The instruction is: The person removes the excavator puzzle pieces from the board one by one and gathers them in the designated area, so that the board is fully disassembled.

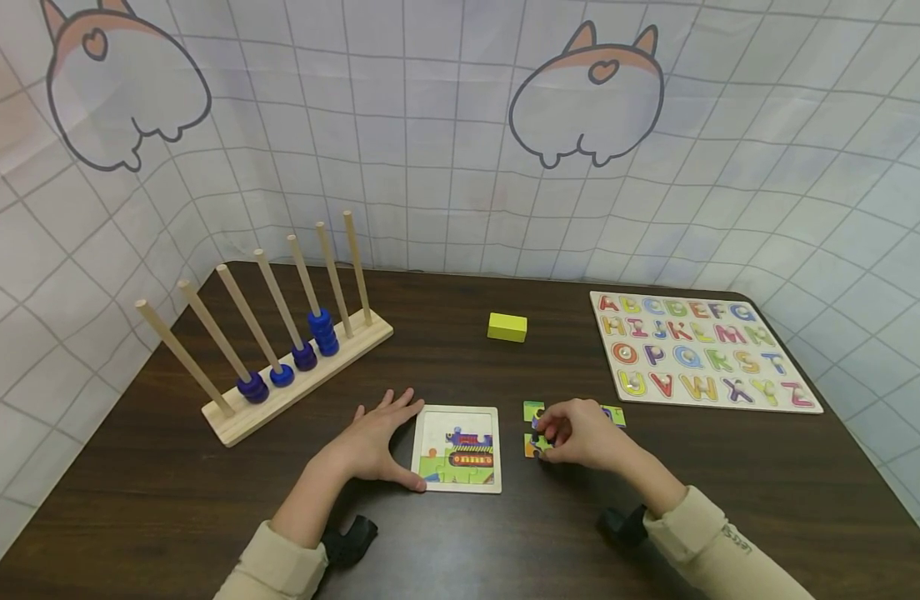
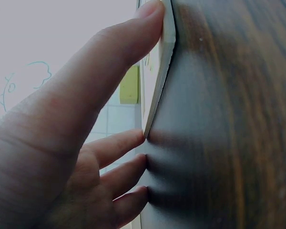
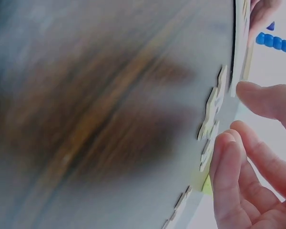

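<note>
Left of centre on the table lies a square jigsaw board (image 1: 437, 427), part-filled with a digger-like picture. My left hand (image 1: 372, 443) spreads along its left side, thumb (image 2: 150, 12) at the near corner and index finger at the far one. Just right of the board are loose jigsaw pieces: one green-edged piece (image 1: 533, 409) and an orange-and-green piece (image 1: 531, 447) nearer me. Over these, my right hand (image 1: 586, 433) hovers with bent fingers and the thumb apart. In the right wrist view the pieces (image 3: 210, 112) lie flat beyond the fingertips. Another piece (image 1: 616, 416) is partly hidden behind this hand.
A wooden peg stand (image 1: 310, 394) with blue and purple rings occupies the left side. At the back middle sits a yellow block (image 1: 507, 327). An alphabet board (image 1: 700, 350) with knobbed letters lies at the right. A grid-patterned curtain (image 1: 460, 167) borders the table's back.
</note>
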A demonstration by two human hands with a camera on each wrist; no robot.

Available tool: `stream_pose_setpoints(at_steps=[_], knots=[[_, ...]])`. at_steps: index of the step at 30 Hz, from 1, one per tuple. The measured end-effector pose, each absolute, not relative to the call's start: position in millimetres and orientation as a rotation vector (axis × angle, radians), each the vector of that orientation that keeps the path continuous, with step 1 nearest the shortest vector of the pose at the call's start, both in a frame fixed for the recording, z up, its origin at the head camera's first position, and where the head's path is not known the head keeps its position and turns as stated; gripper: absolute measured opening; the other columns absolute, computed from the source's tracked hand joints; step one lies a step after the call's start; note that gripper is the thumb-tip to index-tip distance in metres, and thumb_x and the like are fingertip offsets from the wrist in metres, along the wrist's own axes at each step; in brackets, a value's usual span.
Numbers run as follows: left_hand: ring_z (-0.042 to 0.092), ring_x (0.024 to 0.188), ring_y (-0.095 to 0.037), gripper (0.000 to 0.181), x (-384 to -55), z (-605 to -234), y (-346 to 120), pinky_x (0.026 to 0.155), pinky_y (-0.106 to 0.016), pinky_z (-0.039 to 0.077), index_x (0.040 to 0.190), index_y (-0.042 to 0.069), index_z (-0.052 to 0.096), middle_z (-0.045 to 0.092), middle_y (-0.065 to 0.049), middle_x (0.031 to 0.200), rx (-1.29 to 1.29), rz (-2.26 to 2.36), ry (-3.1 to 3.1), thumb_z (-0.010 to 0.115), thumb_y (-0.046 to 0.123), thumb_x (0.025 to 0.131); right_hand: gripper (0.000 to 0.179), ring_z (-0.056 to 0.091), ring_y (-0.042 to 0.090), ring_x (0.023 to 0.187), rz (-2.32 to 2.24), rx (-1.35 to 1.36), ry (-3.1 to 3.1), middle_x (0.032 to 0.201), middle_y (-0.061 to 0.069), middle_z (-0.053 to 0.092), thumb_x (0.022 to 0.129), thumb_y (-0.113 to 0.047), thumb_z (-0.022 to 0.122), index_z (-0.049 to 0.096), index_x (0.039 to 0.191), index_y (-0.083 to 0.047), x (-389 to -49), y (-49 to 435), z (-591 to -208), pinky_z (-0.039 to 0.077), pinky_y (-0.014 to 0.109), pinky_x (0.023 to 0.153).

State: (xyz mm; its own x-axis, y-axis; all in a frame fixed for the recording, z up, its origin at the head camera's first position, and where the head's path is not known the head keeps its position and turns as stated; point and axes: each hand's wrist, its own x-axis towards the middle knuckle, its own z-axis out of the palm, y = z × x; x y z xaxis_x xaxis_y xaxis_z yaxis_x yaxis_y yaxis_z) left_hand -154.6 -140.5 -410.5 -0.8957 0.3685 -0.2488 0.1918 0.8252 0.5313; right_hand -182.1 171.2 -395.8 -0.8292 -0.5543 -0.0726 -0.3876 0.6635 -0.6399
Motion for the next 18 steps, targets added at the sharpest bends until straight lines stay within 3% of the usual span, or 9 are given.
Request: stream_pose_setpoints(at_steps=[18], knots=[[0.009, 0.138, -0.032, 0.106, -154, -411, -141, 0.103, -0.062, 0.006, 0.142, 0.013, 0.035, 0.02, -0.008, 0.15, 0.423, 0.735, 2.667, 0.083, 0.05, 0.055, 0.025, 0.052, 0.008, 0.058, -1.008, -0.766, 2.575, 0.071, 0.002, 0.059, 0.07, -0.01, 0.079, 0.067, 0.09, -0.001, -176, 139, -393, 0.045, 0.021, 0.052]])
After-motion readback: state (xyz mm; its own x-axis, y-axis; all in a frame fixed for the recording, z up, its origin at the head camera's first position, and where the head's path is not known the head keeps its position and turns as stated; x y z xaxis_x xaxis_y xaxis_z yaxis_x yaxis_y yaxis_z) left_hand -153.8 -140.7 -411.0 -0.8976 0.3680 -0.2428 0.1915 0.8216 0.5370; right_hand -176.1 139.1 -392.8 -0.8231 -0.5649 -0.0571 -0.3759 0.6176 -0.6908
